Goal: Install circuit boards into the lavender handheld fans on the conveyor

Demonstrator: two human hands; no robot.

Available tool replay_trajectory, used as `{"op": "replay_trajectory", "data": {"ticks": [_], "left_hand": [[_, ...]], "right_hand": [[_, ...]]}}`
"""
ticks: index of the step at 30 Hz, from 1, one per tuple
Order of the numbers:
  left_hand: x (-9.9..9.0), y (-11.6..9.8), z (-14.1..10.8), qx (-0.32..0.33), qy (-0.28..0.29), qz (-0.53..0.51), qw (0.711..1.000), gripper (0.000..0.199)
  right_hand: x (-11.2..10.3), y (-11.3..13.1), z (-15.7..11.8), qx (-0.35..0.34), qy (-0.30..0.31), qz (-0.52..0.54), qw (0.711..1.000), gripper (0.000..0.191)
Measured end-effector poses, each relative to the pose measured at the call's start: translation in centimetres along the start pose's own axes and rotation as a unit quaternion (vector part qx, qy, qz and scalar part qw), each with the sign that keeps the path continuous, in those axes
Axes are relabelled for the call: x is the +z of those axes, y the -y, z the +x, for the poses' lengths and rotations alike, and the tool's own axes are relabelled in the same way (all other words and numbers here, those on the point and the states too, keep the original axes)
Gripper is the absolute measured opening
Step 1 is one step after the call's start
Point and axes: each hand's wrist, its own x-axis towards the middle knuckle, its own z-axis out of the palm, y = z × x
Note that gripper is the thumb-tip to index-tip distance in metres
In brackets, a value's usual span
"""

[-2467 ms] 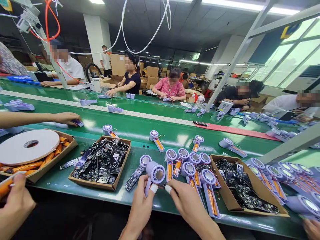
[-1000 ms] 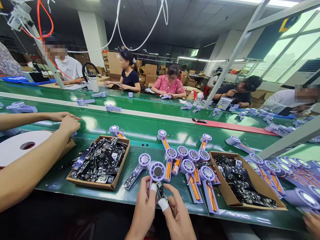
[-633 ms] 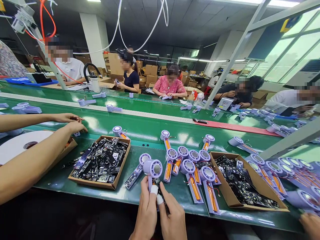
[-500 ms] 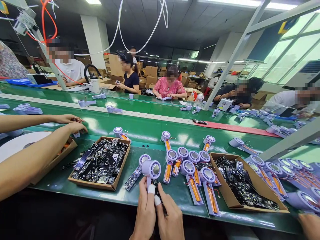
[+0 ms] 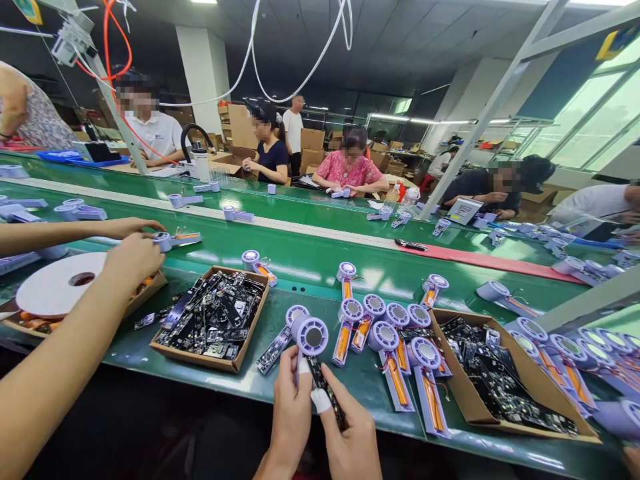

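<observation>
My left hand (image 5: pixel 290 410) grips the handle of a lilac handheld fan (image 5: pixel 313 335), its round head turned up toward me. My right hand (image 5: pixel 354 427) pinches a narrow black circuit board (image 5: pixel 325 383) lying along the fan's handle; the handle is mostly hidden behind it and the fingers. White finger covers show on both thumbs. Just behind the held fan, another fan (image 5: pixel 275 351) lies on the bench with a circuit board in its handle. To the right lie several fans (image 5: pixel 425 353) with orange batteries and thin wires showing in their open handles.
Cardboard boxes of circuit boards stand at left (image 5: pixel 235 363) and right (image 5: pixel 520 427). A co-worker's arms (image 5: pixel 75 360) reach in from the left over a white reel (image 5: pixel 55 283) to a fan (image 5: pixel 184 239). Beyond runs a green conveyor (image 5: pixel 310 260); several people sit across it.
The held fan's head has turned more toward me, and more of the circuit board shows between my hands. The co-worker's hands have shifted, exposing a fan. The whole view has moved slightly.
</observation>
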Motion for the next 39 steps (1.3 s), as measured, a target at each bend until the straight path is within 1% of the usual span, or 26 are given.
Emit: {"op": "replay_trajectory", "data": {"ticks": [2, 5, 9, 12, 14, 17, 19, 20, 22, 24, 25, 27, 30, 33, 35, 37, 39], "left_hand": [[-0.1, -0.6, -0.1, -0.019, 0.01, -0.015, 1.0, 0.035], [-0.3, -0.9, -0.3, -0.039, 0.012, -0.016, 0.999, 0.038], [-0.4, -0.3, -0.6, -0.045, 0.004, -0.009, 0.999, 0.04], [-0.3, 0.2, -0.7, -0.037, 0.004, -0.011, 0.999, 0.041], [-0.3, 0.1, -0.7, -0.033, 0.004, -0.023, 0.999, 0.043], [-0.4, -0.8, -0.2, -0.022, 0.004, -0.048, 0.999, 0.045], [-0.5, -1.4, 0.4, -0.025, 0.008, -0.074, 0.997, 0.043], [-0.6, -1.6, 0.7, -0.033, 0.008, -0.088, 0.996, 0.042], [-0.7, -1.5, 1.2, -0.055, 0.004, -0.111, 0.992, 0.041], [-0.7, -0.9, 1.4, -0.072, 0.012, -0.12, 0.99, 0.044], [-0.6, -0.5, 1.4, -0.069, 0.028, -0.112, 0.991, 0.046], [-0.3, 0.1, 1.1, -0.048, 0.065, -0.08, 0.993, 0.046], [0.3, 0.2, 0.6, -0.011, 0.098, -0.008, 0.995, 0.042], [0.2, -1.3, 0.6, 0.024, 0.093, 0.076, 0.993, 0.032], [-0.6, -2.6, 0.8, 0.062, 0.075, 0.147, 0.984, 0.026], [-1.7, -3.4, 1.0, 0.109, 0.05, 0.216, 0.969, 0.025], [-2.8, -3.5, 1.3, 0.151, 0.033, 0.272, 0.95, 0.026]], "right_hand": [[-0.1, -0.2, 0.2, -0.004, 0.007, -0.009, 1.0, 0.036], [-0.3, -0.6, 0.5, -0.037, 0.025, -0.044, 0.998, 0.037], [0.3, -0.9, 0.4, -0.102, 0.024, -0.121, 0.987, 0.041], [0.8, -0.9, 0.3, -0.138, 0.039, -0.182, 0.973, 0.045], [0.6, -0.8, 0.5, -0.145, 0.076, -0.224, 0.961, 0.049], [-0.4, 0.1, 1.3, -0.145, 0.183, -0.265, 0.935, 0.064], [-1.4, 1.0, 2.2, -0.132, 0.251, -0.263, 0.922, 0.072], [-1.8, 1.4, 2.7, -0.122, 0.278, -0.25, 0.92, 0.074], [-2.4, 1.9, 3.5, -0.091, 0.317, -0.192, 0.924, 0.075], [-2.6, 1.8, 3.9, -0.041, 0.333, -0.09, 0.938, 0.077], [-2.5, 1.5, 3.9, -0.012, 0.33, -0.03, 0.944, 0.078], [-2.1, 0.6, 3.4, 0.037, 0.304, 0.082, 0.948, 0.079], [-1.5, -0.9, 2.0, 0.087, 0.254, 0.18, 0.946, 0.077], [-1.3, -1.6, 0.8, 0.145, 0.204, 0.218, 0.943, 0.073], [-1.4, -1.6, 0.6, 0.175, 0.16, 0.228, 0.944, 0.072], [-1.5, -1.3, 0.8, 0.187, 0.122, 0.222, 0.949, 0.073], [-1.6, -1.2, 1.5, 0.187, 0.11, 0.196, 0.956, 0.072]]}}
